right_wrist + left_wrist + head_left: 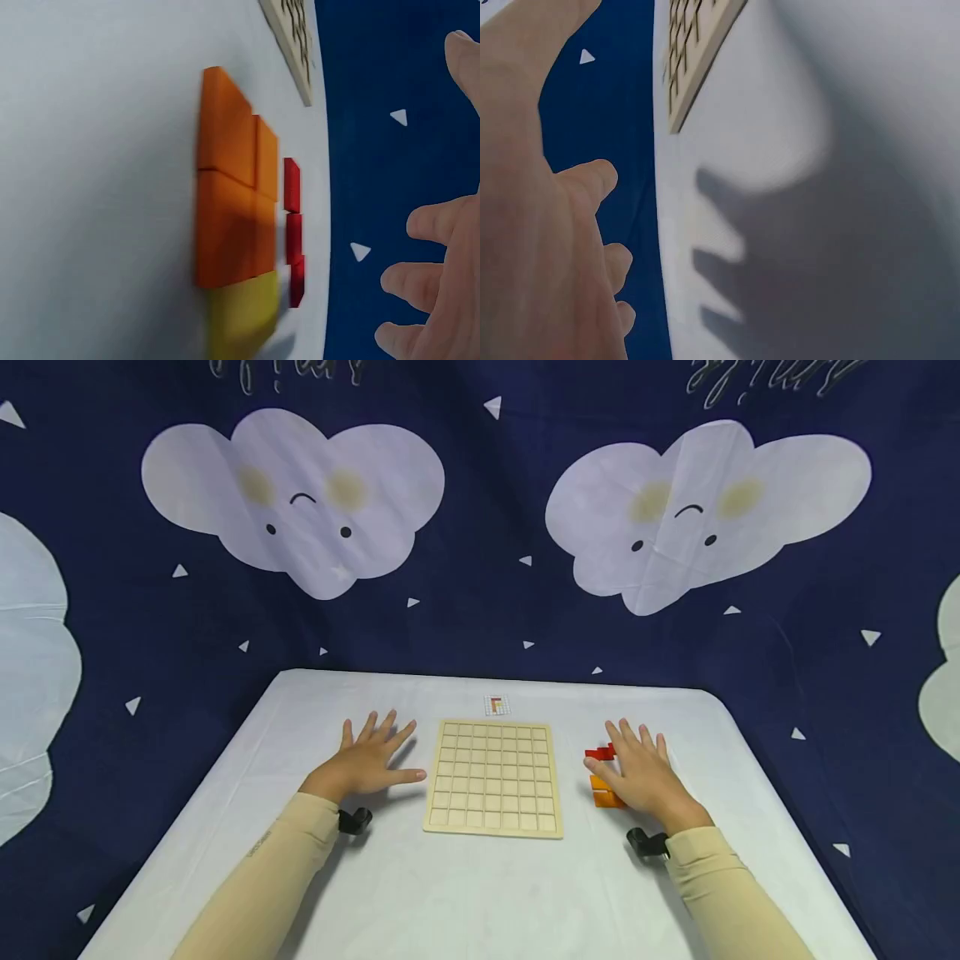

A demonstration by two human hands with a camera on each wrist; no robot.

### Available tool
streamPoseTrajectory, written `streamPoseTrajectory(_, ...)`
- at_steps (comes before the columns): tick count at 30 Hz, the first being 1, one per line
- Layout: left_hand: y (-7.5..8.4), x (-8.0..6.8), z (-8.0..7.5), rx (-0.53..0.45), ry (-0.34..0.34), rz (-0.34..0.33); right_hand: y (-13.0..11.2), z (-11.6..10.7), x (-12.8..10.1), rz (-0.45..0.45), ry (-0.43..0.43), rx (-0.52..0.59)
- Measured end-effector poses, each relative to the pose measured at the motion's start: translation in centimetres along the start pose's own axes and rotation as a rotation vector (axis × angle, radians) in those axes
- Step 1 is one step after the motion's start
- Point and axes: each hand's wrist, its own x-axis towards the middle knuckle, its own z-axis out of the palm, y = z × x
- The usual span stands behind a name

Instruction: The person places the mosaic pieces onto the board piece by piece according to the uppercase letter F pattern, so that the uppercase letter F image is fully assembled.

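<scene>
Over the white desk (495, 902), left grip (364, 765) near a gridded board (493, 778) and right grip (641, 777) near orange blocks (231, 206) spread wide, empty.

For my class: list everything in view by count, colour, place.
grid board: one, pale wood, mid-table
card: one, white, beyond board
orange squares: four showing, orange, right of board
yellow squares: count unclear, yellow, beside orange
red squares: three showing, red, beyond orange
table: one, white, underneath
backdrop: one, dark blue, behind
clouds: four, whitish, on backdrop
triangles: many, white, on backdrop
lettering: two pieces, dark, backdrop's top
wrist cameras: two, black, on wrists
sleeves: two, beige, on arms
left hand: one, bare, left of board
right hand: one, bare, near squares
</scene>
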Motion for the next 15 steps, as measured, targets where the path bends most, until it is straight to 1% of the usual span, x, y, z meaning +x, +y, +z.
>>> streamPoseTrajectory(3,0.2,0.1,1.1,-0.018,-0.006,0.000,0.4,0.6,-0.2,0.007,-0.006,0.029)
streamPoseTrajectory(7,0.7,0.1,2.2,-0.060,-0.002,0.017,0.9,1.2,-0.4,0.015,-0.023,0.048)
streamPoseTrajectory(11,1.5,0.1,2.8,-0.094,0.007,0.034,1.3,1.6,-0.4,0.018,-0.025,0.056)
streamPoseTrajectory(15,2.2,0.2,3.4,-0.100,-0.001,0.042,1.5,2.0,-0.4,0.031,-0.020,0.085)
